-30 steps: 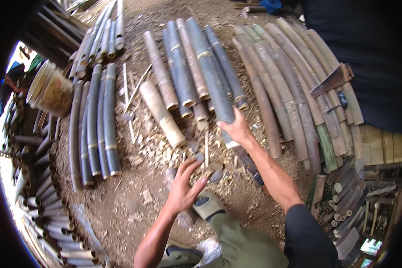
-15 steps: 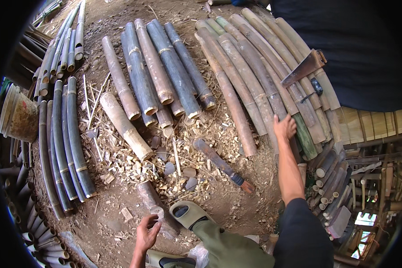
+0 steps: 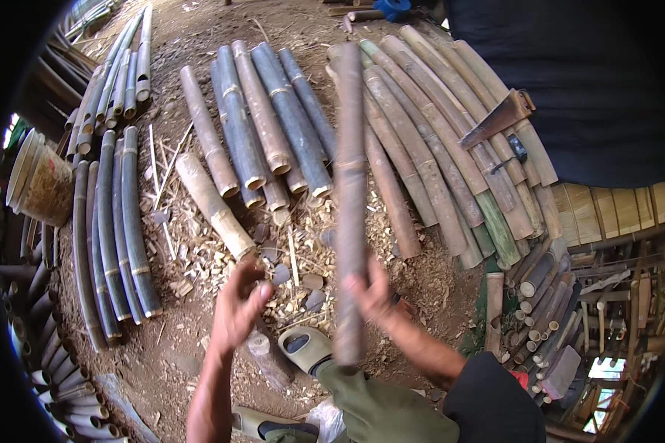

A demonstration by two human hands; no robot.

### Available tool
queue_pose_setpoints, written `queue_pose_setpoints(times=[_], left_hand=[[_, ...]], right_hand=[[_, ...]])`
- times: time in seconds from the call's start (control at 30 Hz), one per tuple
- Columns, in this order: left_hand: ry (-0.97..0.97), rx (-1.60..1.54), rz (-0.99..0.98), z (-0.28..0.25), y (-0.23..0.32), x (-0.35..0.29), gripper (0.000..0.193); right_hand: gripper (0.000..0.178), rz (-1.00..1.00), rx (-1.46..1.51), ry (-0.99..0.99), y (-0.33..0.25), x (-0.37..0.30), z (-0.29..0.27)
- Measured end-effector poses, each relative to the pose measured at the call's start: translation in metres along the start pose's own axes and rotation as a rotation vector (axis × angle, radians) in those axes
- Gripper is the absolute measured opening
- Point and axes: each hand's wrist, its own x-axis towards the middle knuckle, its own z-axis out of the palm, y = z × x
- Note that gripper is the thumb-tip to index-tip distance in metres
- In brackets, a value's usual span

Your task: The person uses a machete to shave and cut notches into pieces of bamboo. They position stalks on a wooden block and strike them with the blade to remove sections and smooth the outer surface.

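My right hand (image 3: pixel 377 299) is closed around the lower part of a brown bamboo pole (image 3: pixel 349 162), which stands nearly upright in front of me and is smeared by motion. To its left, my left hand (image 3: pixel 240 306) is raised with its fingers apart and nothing in it. Below that hand a short wooden block (image 3: pixel 272 362) lies on the ground beside my shoe (image 3: pixel 307 348). A pale, shaved bamboo piece (image 3: pixel 213 205) rests just beyond my left fingers. The dark tool with a reddish-brown end is mostly hidden behind the pole and my right hand.
Wood chips (image 3: pixel 295 295) cover the ground ahead. Dark bamboo poles (image 3: pixel 292 133) lie at centre, with more at left (image 3: pixel 137 244). At right, brown poles (image 3: pixel 421 155) carry a handsaw (image 3: pixel 499 118). A bucket (image 3: pixel 44 181) stands far left; cut bamboo is stacked at right.
My right hand has taken a bamboo pole from the right-hand row and brought it left, swinging it upright before me. My left hand has risen forward, above the wooden block.
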Motion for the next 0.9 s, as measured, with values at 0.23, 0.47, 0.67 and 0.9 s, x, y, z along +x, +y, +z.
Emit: queue_pose_setpoints(times=[0.23,0.47,0.67,0.9], left_hand=[[0.339,0.221,0.099,-0.106,0.047,0.026,0.061],[0.041,0.901,-0.196,-0.174,-0.037,-0.088,0.070],[-0.105,1.262,-0.257,-0.231,-0.181,-0.170,0.064],[-0.133,1.330,-0.138,-0.192,-0.216,-0.142,0.070]], right_hand=[[0.072,-0.234,-0.403,-0.063,-0.014,-0.013,0.053],[0.078,0.561,-0.881,0.030,0.098,-0.025,-0.035],[0.059,0.407,-0.706,0.015,0.136,-0.048,-0.045],[0.054,0.304,-0.411,0.087,0.060,-0.074,-0.016]])
